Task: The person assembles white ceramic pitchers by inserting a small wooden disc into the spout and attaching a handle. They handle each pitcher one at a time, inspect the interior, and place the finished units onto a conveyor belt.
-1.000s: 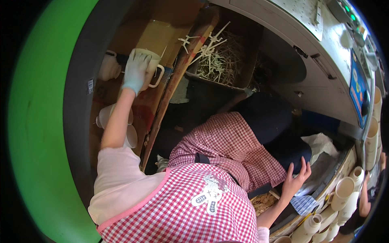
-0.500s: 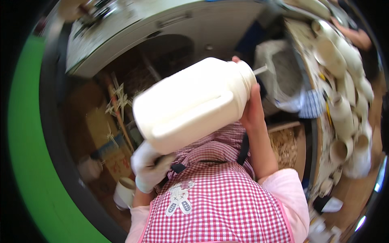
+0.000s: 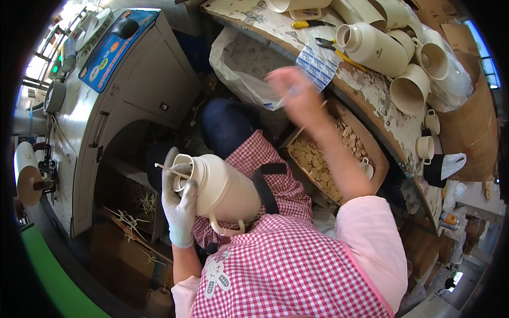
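A cream plastic jug (image 3: 233, 193) with a side handle lies tilted on my lap, its mouth facing left. My left hand (image 3: 179, 199), in a white glove, is closed around the jug's neck. A thin cream stick (image 3: 172, 170) juts from the mouth, past the gloved fingers. My bare right hand (image 3: 297, 98) is raised away from the jug, blurred by motion. It is nearest to a sheet of blue-and-white labels (image 3: 318, 66) hanging over the table edge; whether it touches the sheet or holds anything cannot be made out.
On the right, a worn table (image 3: 366, 98) bears several cream jugs (image 3: 374, 50), cups (image 3: 410, 89) and pliers (image 3: 342, 52). Below it stands a box of flat cream discs (image 3: 318, 167). A clear plastic bag (image 3: 246, 66) hangs beside the table. A white cabinet (image 3: 154, 79) is on the left.
My view has swung right. The jug has turned from neck-right to neck-left and come down onto my lap. My right hand has left its neck; my left hand now grips there.
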{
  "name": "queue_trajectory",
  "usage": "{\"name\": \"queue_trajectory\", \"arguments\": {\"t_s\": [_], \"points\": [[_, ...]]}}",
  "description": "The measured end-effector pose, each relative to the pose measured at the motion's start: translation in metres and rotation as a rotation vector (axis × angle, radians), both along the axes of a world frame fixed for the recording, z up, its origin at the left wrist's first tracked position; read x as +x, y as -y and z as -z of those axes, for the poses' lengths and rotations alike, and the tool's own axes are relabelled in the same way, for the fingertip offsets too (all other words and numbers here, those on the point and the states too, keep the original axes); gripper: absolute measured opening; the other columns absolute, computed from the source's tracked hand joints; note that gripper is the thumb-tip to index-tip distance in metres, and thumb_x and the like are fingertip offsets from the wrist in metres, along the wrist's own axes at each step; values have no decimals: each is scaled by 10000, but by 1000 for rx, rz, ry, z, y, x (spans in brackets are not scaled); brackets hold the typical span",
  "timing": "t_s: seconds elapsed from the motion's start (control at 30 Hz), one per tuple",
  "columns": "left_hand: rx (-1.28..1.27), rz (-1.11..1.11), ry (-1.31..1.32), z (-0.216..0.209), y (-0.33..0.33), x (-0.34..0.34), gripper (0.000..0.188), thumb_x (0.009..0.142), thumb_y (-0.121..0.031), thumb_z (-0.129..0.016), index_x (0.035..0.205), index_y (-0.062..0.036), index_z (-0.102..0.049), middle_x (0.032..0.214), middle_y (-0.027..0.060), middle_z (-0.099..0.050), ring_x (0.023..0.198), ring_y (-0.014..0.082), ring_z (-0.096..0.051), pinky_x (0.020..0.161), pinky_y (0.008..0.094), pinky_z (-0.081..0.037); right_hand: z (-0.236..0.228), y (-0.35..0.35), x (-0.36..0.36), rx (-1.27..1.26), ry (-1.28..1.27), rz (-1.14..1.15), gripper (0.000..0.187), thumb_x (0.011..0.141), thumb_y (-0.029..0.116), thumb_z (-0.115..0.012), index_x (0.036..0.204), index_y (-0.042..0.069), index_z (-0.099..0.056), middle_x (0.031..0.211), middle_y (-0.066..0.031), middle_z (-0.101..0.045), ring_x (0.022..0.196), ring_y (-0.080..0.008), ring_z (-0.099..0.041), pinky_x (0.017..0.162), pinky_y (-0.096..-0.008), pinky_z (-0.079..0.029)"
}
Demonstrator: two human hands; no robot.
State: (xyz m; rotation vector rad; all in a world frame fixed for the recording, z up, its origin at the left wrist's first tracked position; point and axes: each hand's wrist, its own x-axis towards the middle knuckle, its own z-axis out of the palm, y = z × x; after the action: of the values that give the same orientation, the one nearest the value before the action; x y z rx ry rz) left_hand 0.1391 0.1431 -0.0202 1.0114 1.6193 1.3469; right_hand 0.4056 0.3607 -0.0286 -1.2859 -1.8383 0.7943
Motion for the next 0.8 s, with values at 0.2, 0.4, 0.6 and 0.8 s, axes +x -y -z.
{"name": "queue_trajectory", "arguments": {"t_s": [0.2,0.4,0.6,0.8], "points": [[17,-6,63,-11,5,-4,262,855,-152,-728,1051,14,-678,1413,235,-604,1266,306,-598,1090,428,-441,-4,-157,74,461,774,81,225,989,202,-548,1125,146,-719,1043,-142,-717,985,-351,-707,803,-469,-570],[446,-273,-590,-73,33,-65,419,774,-345,-867,962,-22,-679,1375,305,-600,1273,439,-590,1024,535,-521,30,-258,73,620,1084,-231,245,974,223,-561,997,2,-665,1009,-240,-687,961,-408,-657,849,-527,-521],[144,-3,-1104,-63,61,-113,415,638,-280,-942,883,-80,-672,1267,245,-681,1202,454,-643,988,496,-520,22,-305,108,-101,674,89,318,856,268,-698,913,-45,-690,710,-154,-676,639,-252,-690,664,-366,-571],[191,75,-902,-47,63,-122,416,606,-297,-953,828,-101,-661,1247,231,-694,1180,452,-655,1007,506,-512,-8,-140,100,-500,-363,63,544,1031,208,-611,1483,-48,-449,948,-85,-597,693,-110,-561,580,-217,-431]]}}
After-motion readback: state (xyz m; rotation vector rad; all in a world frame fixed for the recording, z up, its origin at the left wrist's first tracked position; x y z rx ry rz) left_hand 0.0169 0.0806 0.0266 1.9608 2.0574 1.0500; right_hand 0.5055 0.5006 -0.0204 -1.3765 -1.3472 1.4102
